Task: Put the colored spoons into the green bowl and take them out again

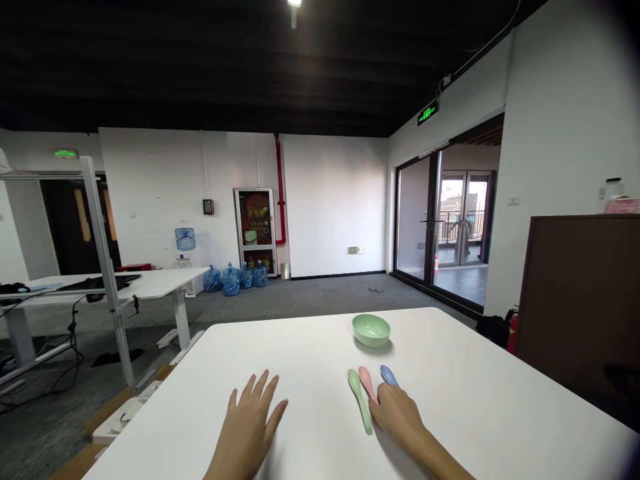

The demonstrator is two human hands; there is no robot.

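My left hand (247, 427) is resting flat on the smooth white tabletop (465, 393), its fingers spreading apart and touching nothing else on it. My right hand (397, 413) is lying over the handles of a pink spoon (367, 382) and a blue spoon (389, 375), both short, rounded and smooth, probably plastic; I cannot tell whether it is gripping them. A pale green spoon (361, 400) of the same shape is lying just beside them. Beyond, a round, shallow pale green bowl (371, 330) is sitting upright, apart from the spoons, its glossy rim catching the light. Blue plastic water jugs (231, 280) are standing on grey carpet (320, 297) by the far wall.
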